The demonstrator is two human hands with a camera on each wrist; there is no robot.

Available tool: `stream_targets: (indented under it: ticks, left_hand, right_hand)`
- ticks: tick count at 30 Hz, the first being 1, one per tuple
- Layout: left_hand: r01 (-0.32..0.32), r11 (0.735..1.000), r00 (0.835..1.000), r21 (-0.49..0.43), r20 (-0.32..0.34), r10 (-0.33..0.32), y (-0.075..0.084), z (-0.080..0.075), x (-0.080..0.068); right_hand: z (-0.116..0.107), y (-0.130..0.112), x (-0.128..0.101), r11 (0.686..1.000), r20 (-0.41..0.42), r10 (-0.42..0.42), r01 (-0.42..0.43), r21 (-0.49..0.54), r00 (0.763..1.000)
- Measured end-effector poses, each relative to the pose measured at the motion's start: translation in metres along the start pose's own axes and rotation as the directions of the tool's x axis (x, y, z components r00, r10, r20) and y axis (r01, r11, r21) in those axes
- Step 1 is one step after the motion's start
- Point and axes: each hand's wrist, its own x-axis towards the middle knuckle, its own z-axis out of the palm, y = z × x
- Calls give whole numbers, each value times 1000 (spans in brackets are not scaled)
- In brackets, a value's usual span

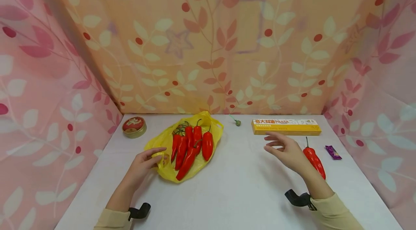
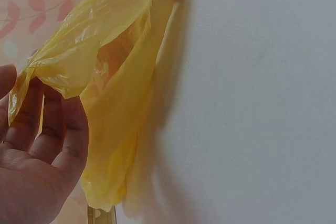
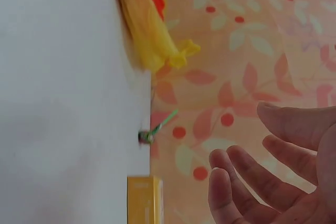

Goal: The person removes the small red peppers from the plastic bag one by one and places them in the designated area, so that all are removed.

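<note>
We record a white table [image 1: 240, 186] walled on three sides by leaf-patterned cloth [image 1: 227, 42]. On it, left of centre, lies a yellow plastic bag [image 1: 169, 172] spread flat, with six red peppers [image 1: 190, 147] lying on it, stems toward the back.

The left hand [image 1: 144, 163] rests at the bag's left edge; its fingers curl onto the plastic and the thumb lies over the rim. From the wrist view the bag's edge [image 2: 63, 72] is lifted and gathered against the fingertips [image 2: 37, 108] (palm largely open behind it), so we note a light hold on the bag, not a tight fist.

The right hand [image 1: 287, 152] hangs above the table right of centre, fingers spread and relaxed, holding nothing. Just beside it, on its right, a seventh red pepper [image 1: 314, 161] lies on the table; we cannot tell whether the hand touches it.

Also present: a long yellow box [image 1: 286, 127] at the back right, a small green object [image 1: 238, 122] near the back wall, a round tin [image 1: 134, 127] at the back left, and a purple wrapper [image 1: 333, 152] at the right.
</note>
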Motion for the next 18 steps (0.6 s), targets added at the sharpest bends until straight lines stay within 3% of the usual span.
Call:
stream_targets:
  ticks: [18]
  left_hand:
    - [11,1000,1000,-8,-7,-11,-1,1,1]
  right_hand:
    - [56,-38,31,988,113,-108,95,121,988]
